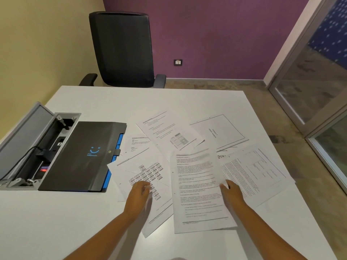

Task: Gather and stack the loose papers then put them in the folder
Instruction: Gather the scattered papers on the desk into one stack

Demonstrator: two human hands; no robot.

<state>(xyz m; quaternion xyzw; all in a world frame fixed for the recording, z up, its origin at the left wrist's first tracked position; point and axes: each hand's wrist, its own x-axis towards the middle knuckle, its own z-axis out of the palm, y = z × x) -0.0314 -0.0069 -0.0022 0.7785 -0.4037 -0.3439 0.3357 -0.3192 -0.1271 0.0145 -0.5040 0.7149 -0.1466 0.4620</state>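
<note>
Several loose printed sheets lie scattered and overlapping on the white table [197, 98]. A black folder [84, 156] with blue tabs and a blue smile logo lies closed at the left. My left hand [139, 192] rests on a diagram sheet [148, 171] of small boxes, its fingers curled at that sheet's surface. My right hand [230, 191] presses the right edge of a text page [197, 184] in the middle, thumb on top. More sheets lie beyond: a text sheet [257, 169] at right, a chapter title page [219, 132] and a page with a small picture [169, 130].
An open grey cable box [33, 145] set into the table holds plugs and a black cable, left of the folder. A black office chair [122, 49] stands at the table's far side. A glass door [319, 81] is at the right.
</note>
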